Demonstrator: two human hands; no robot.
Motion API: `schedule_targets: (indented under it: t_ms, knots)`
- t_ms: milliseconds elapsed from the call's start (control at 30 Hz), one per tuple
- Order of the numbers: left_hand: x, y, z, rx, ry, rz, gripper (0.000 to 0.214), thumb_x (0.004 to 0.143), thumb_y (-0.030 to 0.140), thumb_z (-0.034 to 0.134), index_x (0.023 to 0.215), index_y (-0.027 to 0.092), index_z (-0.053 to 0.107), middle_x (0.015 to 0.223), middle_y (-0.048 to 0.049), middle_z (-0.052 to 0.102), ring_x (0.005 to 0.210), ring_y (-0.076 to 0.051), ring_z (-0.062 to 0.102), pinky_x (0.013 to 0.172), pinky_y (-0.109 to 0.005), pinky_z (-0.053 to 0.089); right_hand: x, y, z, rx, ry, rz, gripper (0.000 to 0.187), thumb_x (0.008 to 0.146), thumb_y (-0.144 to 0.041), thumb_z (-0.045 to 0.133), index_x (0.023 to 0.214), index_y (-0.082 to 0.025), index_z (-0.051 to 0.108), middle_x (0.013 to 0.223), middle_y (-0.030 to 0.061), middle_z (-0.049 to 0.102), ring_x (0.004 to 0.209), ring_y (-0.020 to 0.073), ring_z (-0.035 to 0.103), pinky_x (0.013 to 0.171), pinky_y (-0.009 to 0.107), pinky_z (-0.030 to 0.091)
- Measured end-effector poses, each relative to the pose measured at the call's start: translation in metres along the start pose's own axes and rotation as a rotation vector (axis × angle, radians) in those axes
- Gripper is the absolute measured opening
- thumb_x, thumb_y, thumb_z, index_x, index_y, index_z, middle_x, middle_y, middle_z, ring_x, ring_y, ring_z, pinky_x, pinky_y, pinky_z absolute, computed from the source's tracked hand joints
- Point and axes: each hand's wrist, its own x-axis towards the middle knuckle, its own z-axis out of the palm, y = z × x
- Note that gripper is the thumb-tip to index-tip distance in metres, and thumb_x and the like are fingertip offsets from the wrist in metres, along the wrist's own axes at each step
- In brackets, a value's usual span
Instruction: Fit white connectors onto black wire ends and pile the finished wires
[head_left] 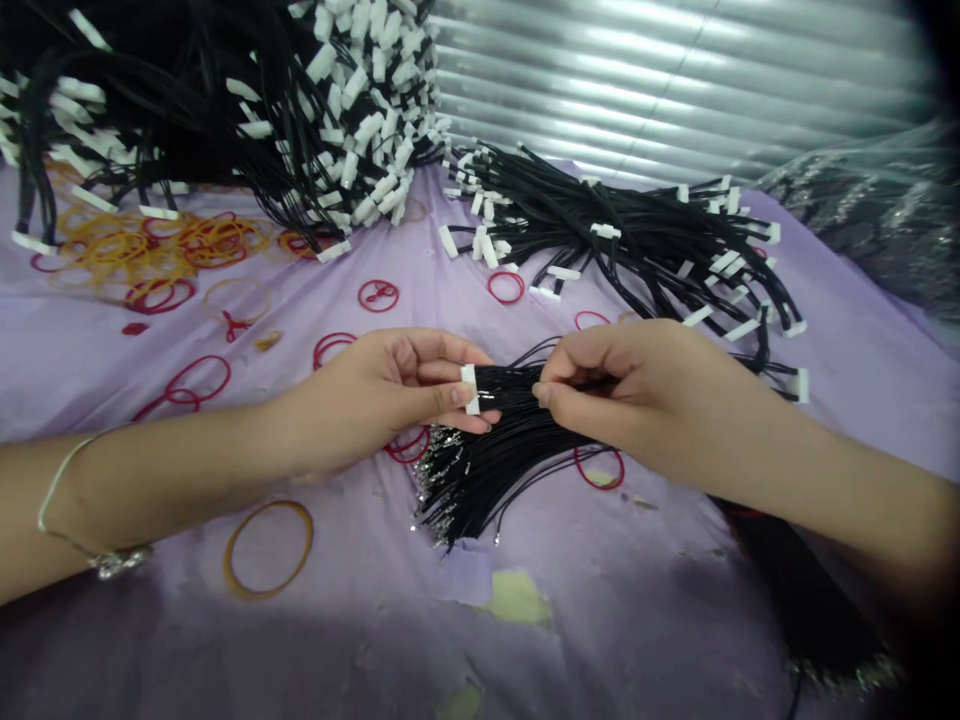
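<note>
My left hand (382,395) pinches a small white plastic connector (470,389) between thumb and fingers. My right hand (615,385) grips thin black wires (504,382) that run into that connector. Below both hands lies a bundle of loose black wires (469,480) with bare metal terminals at their ends, fanned out on the purple table cover (600,600). A thin bracelet sits on my left wrist.
A big heap of black wires with white connectors (352,110) fills the back left; a second pile (637,240) lies at the back right. Red and orange rubber bands (150,250) are scattered on the cover, one orange band (268,548) near my left forearm. Corrugated metal (675,80) stands behind.
</note>
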Motion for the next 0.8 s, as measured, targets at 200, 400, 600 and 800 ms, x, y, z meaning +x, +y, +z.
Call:
schedule_targets:
  t_ms: [200,400,600,800]
  knots:
    - [0.001,-0.001,0.000,0.012,-0.002,0.006,0.017,0.079,0.011,0.067,0.095,0.014,0.065,0.084,-0.0035,0.074,0.076,-0.013,0.071,0.073,-0.021,0.058,0.000,-0.004,-0.001,0.009,-0.007,0.018,0.014,0.075,-0.021,0.054,0.062,-0.020,0.058,0.050,-0.0043,0.055,0.042,0.0071,0.048,0.036,0.018,0.031]
    - [0.000,-0.001,0.001,0.016,0.000,0.010,0.015,0.079,0.009,0.066,0.094,0.014,0.066,0.083,-0.0032,0.074,0.077,-0.013,0.071,0.074,-0.020,0.058,0.002,-0.004,0.001,-0.005,0.029,0.000,0.014,0.079,-0.024,0.055,0.068,-0.020,0.063,0.055,-0.0025,0.059,0.046,0.0081,0.050,0.038,0.019,0.032]
    - [0.000,-0.001,0.000,0.036,0.007,0.005,0.017,0.079,0.012,0.069,0.095,0.014,0.067,0.084,-0.0036,0.074,0.077,-0.014,0.071,0.073,-0.021,0.058,0.005,-0.002,0.005,-0.026,-0.017,-0.067,0.019,0.083,-0.027,0.053,0.069,-0.019,0.062,0.051,-0.0042,0.051,0.042,0.0058,0.041,0.039,0.020,0.026]
    - [0.002,-0.001,-0.001,-0.002,0.014,-0.001,0.014,0.081,0.010,0.065,0.095,0.015,0.067,0.085,-0.0026,0.074,0.075,-0.012,0.071,0.071,-0.017,0.058,0.004,-0.001,0.011,-0.138,0.105,-0.214,0.016,0.084,-0.031,0.058,0.077,-0.017,0.063,0.063,-0.0022,0.057,0.054,0.0072,0.046,0.052,0.021,0.033]
